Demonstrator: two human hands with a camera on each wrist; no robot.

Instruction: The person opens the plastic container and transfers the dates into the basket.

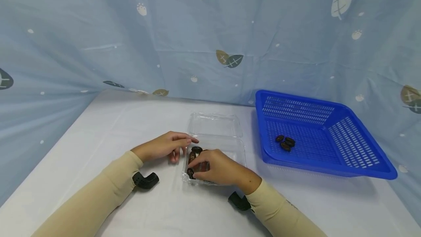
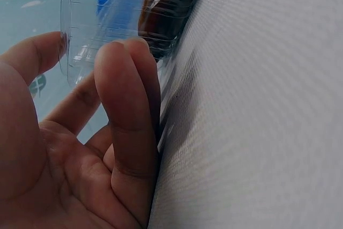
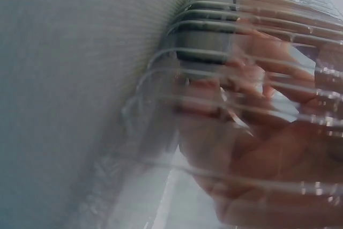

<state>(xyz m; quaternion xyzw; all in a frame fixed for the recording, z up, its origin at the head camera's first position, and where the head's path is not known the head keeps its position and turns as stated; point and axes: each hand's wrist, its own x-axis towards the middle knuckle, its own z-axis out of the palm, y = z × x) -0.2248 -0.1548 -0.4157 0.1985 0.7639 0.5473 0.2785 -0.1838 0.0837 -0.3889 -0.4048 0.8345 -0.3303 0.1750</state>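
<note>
A clear plastic clamshell box (image 1: 230,156) stands on the table with its lid (image 1: 215,125) folded back. Several glossy dark brown oval pieces (image 1: 197,149), date-like in look, lie in its left part. My right hand (image 1: 221,167) reaches into the box, thumb and forefinger pinching one dark oval piece (image 1: 190,173) near the front left corner. In the right wrist view, that hand (image 3: 268,132) shows through the ribbed wall. My left hand (image 1: 166,146) is at the box's left side, fingers loosely bent, its thumb (image 2: 40,52) at the rim in the left wrist view.
A blue plastic basket (image 1: 329,167) stands to the right, with several more dark oval pieces (image 1: 285,147) on its mesh floor. A white cloth covers the table (image 1: 158,215). A blue patterned curtain (image 1: 197,39) hangs close behind. Black wrist mounts (image 1: 146,181) are on both forearms.
</note>
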